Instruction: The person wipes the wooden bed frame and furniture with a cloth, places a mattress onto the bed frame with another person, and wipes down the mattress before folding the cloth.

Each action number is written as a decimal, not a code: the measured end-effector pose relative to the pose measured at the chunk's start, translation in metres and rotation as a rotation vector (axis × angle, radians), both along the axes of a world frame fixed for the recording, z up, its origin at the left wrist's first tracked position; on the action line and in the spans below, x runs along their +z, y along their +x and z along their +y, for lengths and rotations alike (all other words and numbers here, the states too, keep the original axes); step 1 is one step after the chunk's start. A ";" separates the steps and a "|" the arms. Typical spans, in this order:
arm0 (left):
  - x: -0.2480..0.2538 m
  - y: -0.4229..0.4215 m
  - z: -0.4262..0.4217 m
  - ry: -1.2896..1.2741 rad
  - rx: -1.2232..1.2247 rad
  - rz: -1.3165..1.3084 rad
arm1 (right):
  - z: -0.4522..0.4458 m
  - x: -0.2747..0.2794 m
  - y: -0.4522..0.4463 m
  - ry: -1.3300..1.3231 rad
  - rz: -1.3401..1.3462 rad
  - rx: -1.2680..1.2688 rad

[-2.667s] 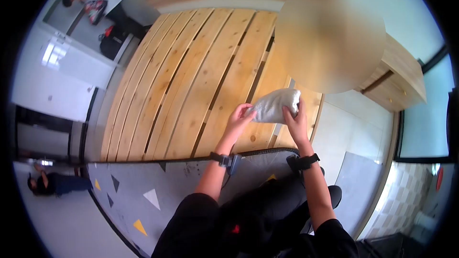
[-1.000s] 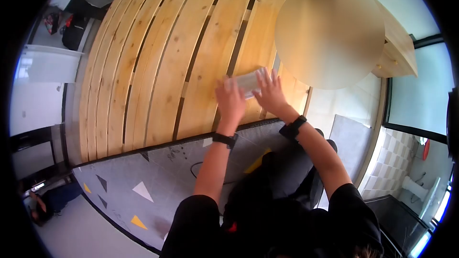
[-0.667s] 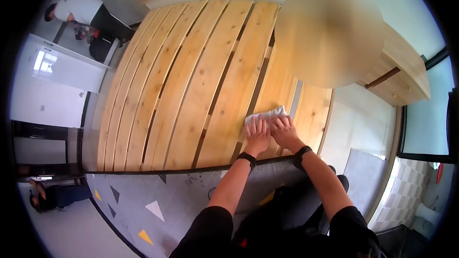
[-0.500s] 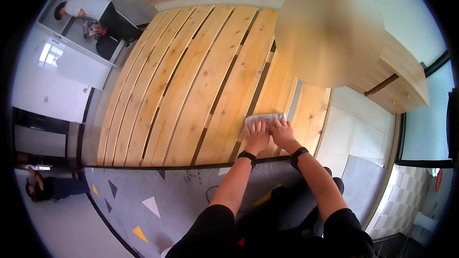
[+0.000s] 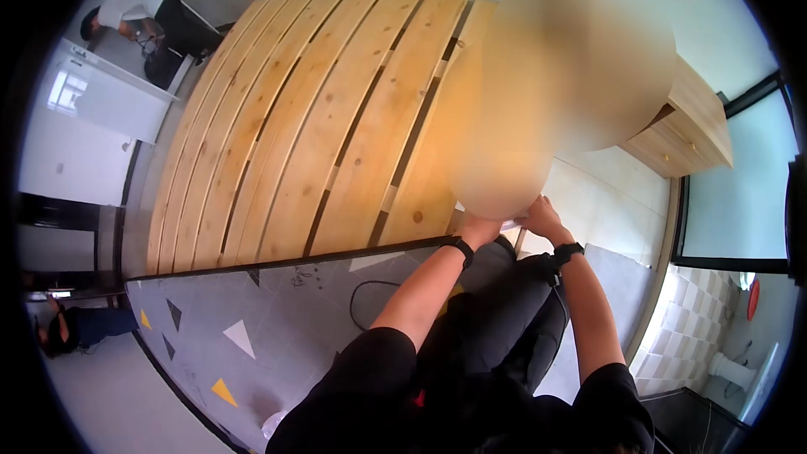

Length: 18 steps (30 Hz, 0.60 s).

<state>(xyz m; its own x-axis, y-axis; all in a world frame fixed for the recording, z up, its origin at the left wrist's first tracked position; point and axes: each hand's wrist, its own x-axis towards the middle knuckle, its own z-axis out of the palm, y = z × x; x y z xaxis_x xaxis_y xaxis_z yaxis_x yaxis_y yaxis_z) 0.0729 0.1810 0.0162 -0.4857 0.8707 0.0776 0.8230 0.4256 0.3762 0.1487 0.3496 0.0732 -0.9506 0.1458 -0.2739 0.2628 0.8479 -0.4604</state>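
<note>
Grip unclear: blur covers left hand's (image 5: 481, 230) fingers; right hand (image 5: 540, 217) seems to touch pale cloth (image 5: 508, 225), clenched or loose cannot tell. Cloth between hands, near wooden slats (image 5: 319, 118), mostly hidden. Step seems two-handed cloth handling; next move likely calls for even hold. Scrawl (image 5: 305, 276) on grey mat (image 5: 294, 319) unreadable.

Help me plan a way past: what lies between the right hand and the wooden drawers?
Bare pale floor: in the head view, nothing stands on the visible stretch between the right hand and the wooden drawers.
</note>
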 end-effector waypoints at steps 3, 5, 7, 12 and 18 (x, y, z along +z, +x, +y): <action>0.031 -0.005 -0.005 0.130 -0.031 -0.016 | -0.006 0.006 0.008 -0.031 0.071 -0.058; 0.030 -0.014 0.000 0.042 -0.173 0.053 | -0.002 0.003 0.003 -0.040 0.175 0.032; 0.020 -0.019 0.007 0.044 -0.220 0.122 | 0.003 -0.003 -0.013 -0.021 0.247 0.015; 0.045 -0.056 0.036 -0.021 -0.026 0.182 | 0.022 -0.009 -0.058 -0.013 0.339 -0.019; 0.035 -0.104 0.074 0.181 0.125 0.144 | 0.047 -0.025 -0.101 -0.126 0.343 -0.414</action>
